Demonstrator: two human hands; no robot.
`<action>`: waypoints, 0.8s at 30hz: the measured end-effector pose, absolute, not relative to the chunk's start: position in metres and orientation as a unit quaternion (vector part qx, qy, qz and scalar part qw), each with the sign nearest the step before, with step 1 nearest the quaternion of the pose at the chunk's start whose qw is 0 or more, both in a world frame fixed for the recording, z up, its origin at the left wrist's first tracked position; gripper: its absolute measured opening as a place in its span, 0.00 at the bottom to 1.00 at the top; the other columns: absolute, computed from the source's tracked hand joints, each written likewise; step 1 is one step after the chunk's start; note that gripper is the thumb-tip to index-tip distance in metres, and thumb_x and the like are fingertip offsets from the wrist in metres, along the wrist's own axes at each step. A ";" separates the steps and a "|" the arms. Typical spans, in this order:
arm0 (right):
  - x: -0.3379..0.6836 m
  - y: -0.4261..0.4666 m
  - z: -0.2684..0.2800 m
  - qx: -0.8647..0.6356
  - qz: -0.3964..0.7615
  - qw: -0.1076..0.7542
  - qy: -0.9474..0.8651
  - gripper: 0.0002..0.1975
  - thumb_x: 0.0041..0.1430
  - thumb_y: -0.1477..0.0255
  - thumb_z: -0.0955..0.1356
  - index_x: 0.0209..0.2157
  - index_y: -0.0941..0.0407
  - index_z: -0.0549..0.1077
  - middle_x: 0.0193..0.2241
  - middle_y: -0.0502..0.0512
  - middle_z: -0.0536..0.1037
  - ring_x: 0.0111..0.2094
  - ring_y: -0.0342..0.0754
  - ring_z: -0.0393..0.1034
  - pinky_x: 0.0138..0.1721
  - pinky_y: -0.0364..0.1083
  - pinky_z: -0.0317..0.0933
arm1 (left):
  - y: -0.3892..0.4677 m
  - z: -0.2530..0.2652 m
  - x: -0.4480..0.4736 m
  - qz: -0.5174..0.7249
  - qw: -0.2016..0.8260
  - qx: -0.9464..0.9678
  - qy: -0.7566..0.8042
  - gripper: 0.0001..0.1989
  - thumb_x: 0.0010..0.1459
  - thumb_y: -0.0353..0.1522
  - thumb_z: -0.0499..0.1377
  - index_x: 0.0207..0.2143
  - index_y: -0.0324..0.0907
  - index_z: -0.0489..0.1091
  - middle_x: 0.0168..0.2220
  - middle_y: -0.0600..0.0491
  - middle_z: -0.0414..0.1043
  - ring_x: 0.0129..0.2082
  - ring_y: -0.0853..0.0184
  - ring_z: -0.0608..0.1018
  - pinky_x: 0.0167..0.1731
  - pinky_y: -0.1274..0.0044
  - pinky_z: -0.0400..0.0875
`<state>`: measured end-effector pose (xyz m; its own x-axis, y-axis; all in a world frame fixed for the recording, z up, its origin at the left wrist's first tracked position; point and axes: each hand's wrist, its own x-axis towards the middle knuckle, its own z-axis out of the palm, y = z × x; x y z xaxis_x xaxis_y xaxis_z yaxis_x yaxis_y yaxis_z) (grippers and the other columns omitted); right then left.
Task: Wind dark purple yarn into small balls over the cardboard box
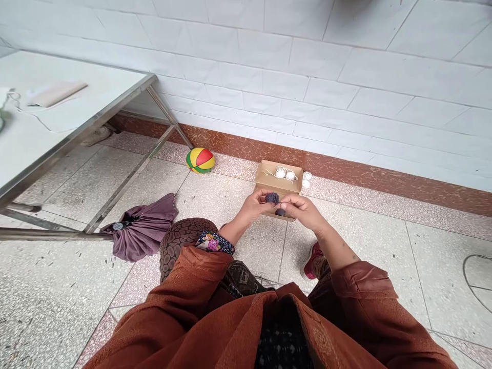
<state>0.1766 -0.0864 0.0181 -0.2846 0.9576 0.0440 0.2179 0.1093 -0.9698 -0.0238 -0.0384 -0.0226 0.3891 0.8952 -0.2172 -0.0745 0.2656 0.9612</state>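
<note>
My left hand [257,204] is closed around a small dark purple ball of yarn [272,198], held up over an open cardboard box [261,177]. Close by on the right, the fingertips of my right hand [300,209] pinch together at the ball's edge, seemingly on its yarn strand, which is too fine to make out clearly. A second dark ball of yarn [280,211] lies in the near part of the box, partly hidden by my hands. White balls of yarn [281,172] with loose strands rest in the far part.
More white yarn balls [306,179] lie on the floor right of the box. A striped ball [200,160] sits near the wall. Left are a metal-framed table [115,97] and a purple cloth [144,228]. A cable [467,274] lies at right.
</note>
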 end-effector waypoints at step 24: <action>0.181 -0.078 0.010 -0.468 0.441 0.363 -0.674 0.16 0.68 0.55 0.68 0.37 0.53 0.78 0.33 0.52 0.79 0.34 0.48 0.71 0.40 0.47 0.65 | -0.035 -0.028 -0.021 0.380 0.646 0.519 0.410 0.34 0.41 0.29 0.73 0.53 0.44 0.70 0.43 0.53 0.74 0.38 0.68 0.75 0.43 0.73 0.69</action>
